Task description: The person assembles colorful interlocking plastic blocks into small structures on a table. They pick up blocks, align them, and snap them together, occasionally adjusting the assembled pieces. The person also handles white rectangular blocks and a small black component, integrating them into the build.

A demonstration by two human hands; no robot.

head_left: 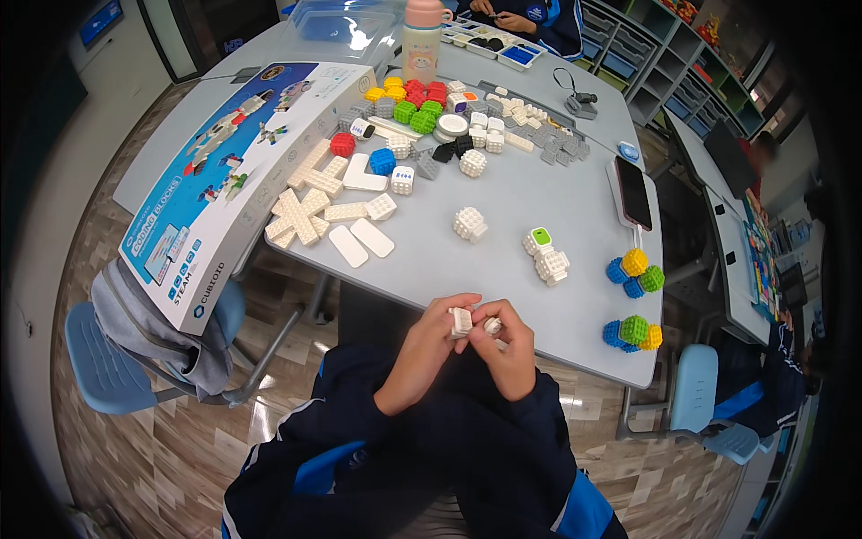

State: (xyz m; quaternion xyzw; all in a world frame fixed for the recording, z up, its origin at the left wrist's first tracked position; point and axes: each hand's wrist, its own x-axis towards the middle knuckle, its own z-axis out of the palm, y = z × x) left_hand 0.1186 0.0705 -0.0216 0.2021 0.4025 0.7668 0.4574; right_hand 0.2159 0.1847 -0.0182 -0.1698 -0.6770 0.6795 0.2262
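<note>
Both hands meet at the table's (557, 207) near edge: the left hand (429, 346) pinches a white block (461, 321), and the right hand (508, 350) pinches a smaller white piece (492, 327) against it. Two white clusters (470, 224) sit mid-table, one topped green. Two multicoloured clusters (634, 274) rest at the right edge beside a phone (633, 192). A large blue-and-white box (229, 180) overhangs the left edge, with a pink bottle (422, 38) at the far edge.

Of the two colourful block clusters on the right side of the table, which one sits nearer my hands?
The lower cluster, at the table's near edge, with the green block on top. The other cluster, topped by a yellow block, lies farther up, nearer the phone.
</note>
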